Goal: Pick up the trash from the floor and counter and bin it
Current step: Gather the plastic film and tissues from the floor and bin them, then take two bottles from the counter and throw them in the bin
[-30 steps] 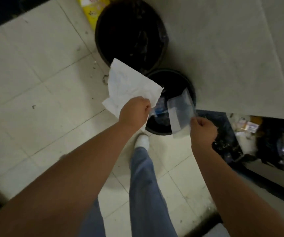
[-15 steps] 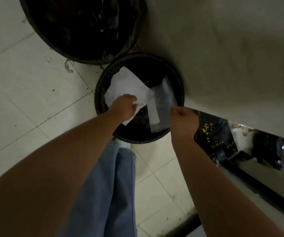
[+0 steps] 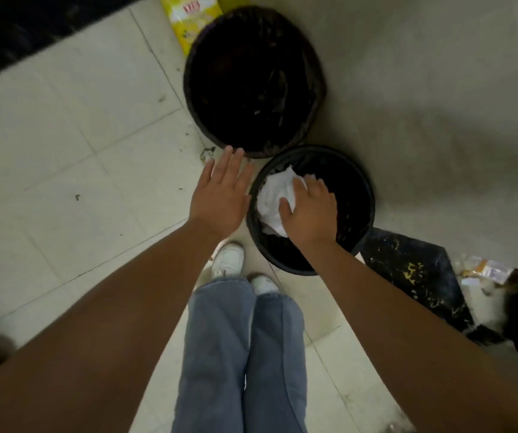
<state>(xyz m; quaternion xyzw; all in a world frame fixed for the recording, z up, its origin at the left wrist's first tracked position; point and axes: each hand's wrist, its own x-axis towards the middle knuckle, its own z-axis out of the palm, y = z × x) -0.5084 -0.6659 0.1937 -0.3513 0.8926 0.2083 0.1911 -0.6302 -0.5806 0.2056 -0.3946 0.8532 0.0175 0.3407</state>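
The right hand [image 3: 309,210] lay flat, fingers spread, pressing the crumpled white paper [image 3: 274,200] down inside the smaller black bin [image 3: 360,195]. The left hand [image 3: 220,195] hovered empty with its fingers apart, just beside that bin's rim, over the tiled floor [image 3: 64,170]. A larger black bin [image 3: 251,79] stood behind. The binning step looked nearly finished; next, the hands would likely need to lift clear and look for any remaining trash.

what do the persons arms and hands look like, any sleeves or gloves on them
Both forearms are bare as far as the frame shows: no sleeve or cuff is visible. The left hand and right hand wear no gloves, rings, watch or wristband that can be seen.
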